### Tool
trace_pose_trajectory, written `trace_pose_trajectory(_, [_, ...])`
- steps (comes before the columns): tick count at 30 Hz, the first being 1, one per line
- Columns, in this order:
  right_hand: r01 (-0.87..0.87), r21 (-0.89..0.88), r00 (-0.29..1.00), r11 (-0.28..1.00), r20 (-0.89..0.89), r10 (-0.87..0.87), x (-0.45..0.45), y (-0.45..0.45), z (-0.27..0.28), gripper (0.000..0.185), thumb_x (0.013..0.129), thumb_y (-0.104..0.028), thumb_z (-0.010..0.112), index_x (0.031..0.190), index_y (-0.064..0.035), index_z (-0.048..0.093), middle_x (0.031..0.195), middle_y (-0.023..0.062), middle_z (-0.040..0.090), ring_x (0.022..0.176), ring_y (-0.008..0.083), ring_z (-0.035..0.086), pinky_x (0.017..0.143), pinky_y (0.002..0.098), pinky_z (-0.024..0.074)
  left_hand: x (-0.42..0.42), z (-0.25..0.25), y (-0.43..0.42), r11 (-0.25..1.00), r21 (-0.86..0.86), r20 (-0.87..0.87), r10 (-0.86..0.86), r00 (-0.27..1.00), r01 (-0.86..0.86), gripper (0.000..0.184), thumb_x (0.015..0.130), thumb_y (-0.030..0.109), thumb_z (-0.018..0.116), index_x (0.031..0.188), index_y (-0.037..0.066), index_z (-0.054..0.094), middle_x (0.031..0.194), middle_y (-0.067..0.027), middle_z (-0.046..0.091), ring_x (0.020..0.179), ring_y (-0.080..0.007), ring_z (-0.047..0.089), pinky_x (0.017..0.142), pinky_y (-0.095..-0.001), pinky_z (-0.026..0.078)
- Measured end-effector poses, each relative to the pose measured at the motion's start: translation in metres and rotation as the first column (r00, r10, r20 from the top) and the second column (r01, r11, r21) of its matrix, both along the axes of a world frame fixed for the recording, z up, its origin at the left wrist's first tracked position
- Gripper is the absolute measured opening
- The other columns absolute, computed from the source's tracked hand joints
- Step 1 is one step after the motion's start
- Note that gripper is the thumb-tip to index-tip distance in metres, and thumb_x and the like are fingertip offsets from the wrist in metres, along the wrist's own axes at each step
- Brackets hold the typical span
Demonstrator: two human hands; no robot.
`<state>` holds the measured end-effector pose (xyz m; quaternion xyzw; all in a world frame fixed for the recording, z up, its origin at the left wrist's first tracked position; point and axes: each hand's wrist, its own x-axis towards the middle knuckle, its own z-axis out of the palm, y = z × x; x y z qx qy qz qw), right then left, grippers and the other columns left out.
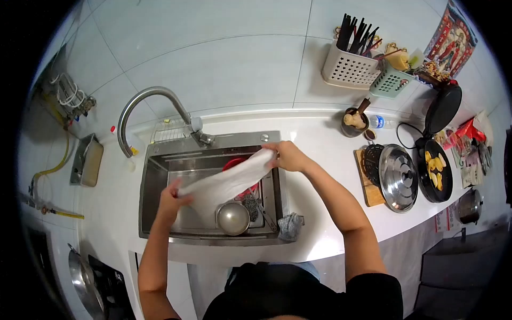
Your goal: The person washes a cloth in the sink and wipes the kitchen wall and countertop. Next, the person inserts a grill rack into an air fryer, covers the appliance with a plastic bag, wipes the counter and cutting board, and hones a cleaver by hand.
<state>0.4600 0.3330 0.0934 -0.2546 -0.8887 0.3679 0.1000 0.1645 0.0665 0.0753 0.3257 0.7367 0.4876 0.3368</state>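
Apparently the handling is midway: the left hand pinches one end of a white cloth, stretched above the sink and not laid down. A metal bowl takes up room beneath; the right hand grips the cloth's other end. Farther right, past a grey rag, a lid and pan occupy the worktop.

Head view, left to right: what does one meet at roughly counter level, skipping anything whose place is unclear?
Metal container → left hand → white cloth → right hand → dark mortar → domed steel lid → open black electric griddle with yellow slices.
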Motion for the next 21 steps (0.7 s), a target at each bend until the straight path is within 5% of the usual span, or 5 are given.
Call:
trace_pose_trajectory(4, [0.063, 0.362, 0.998, 0.93, -0.019, -0.06, 0.008, 0.007, -0.021, 0.04, 0.075, -0.021, 0.068, 0.107, 0.0002, 0.061, 0.099, 0.0227, 0.063, 0.087, 0.0352, 0.063, 0.081, 0.0395, 0.049, 0.008, -0.001, 0.001, 0.957, -0.227, -0.365, -0.254, 0.896, 0.179, 0.035, 0.079, 0.02, 0.07, 0.101, -0.003, 0.055, 0.095, -0.0103, 0.059, 0.076, -0.0226, 0.06, 0.069, -0.0331, 0.05])
trace_pose_trajectory(7, [0.171, -0.255, 0.985, 0.952, 0.049, -0.164, 0.0, 0.019, -0.047, 0.042, 0.086, -0.033, 0.058, 0.115, -0.0024, 0.055, 0.107, 0.0207, 0.06, 0.095, 0.0319, 0.062, 0.082, 0.0404, 0.05, 0.011, -0.009, 0.015, 0.972, -0.152, -0.183, -0.204, 0.962, 0.177, 0.039, 0.085, 0.026, 0.063, 0.111, 0.0, 0.051, 0.104, -0.0118, 0.055, 0.076, -0.0239, 0.061, 0.065, -0.0317, 0.051])
trace_pose_trajectory(11, [-0.277, -0.956, 0.92, -0.098, -0.234, -0.315, -0.02, -0.07, -0.023, 0.052, 0.093, -0.044, 0.049, 0.13, -0.0081, 0.04, 0.108, 0.0087, 0.059, 0.106, 0.0212, 0.057, 0.081, 0.0396, 0.0515, 0.088, 0.023, 0.05, 0.956, 0.014, 0.496, -0.261, 0.828, 0.293, 0.044, 0.095, 0.03, 0.047, 0.128, 0.003, 0.035, 0.118, -0.0131, 0.044, 0.09, -0.0253, 0.06, 0.071, -0.0393, 0.055])
trace_pose_trajectory(17, [0.014, -0.944, 0.531, 0.328, -0.271, -0.803, -0.059, -0.028, 0.025, 0.028, 0.085, -0.015, 0.058, 0.111, -0.0047, 0.054, 0.097, 0.0083, 0.06, 0.081, 0.0173, 0.06, 0.071, 0.0302, 0.0519, 0.127, 0.051, 0.066, 0.845, 0.506, 0.355, -0.39, 0.85, 0.176, 0.042, 0.093, 0.012, 0.049, 0.132, 0.001, 0.037, 0.122, -0.0143, 0.048, 0.1, -0.0203, 0.058, 0.084, -0.0361, 0.052])
trace_pose_trajectory(21, [0.632, 0.114, 0.391, 0.767, -0.901, -0.188, -0.079, 0.09, 0.155, 0.044, 0.077, -0.006, 0.055, 0.121, -0.0038, 0.055, 0.092, 0.0141, 0.056, 0.08, 0.0223, 0.054, 0.066, 0.0311, 0.0438, 0.117, 0.041, 0.056, 0.939, 0.231, 0.311, -0.32, 0.895, 0.255, 0.029, 0.09, 0.006, 0.052, 0.118, 0.0, 0.052, 0.111, -0.0105, 0.057, 0.089, -0.0174, 0.061, 0.079, -0.0326, 0.052])
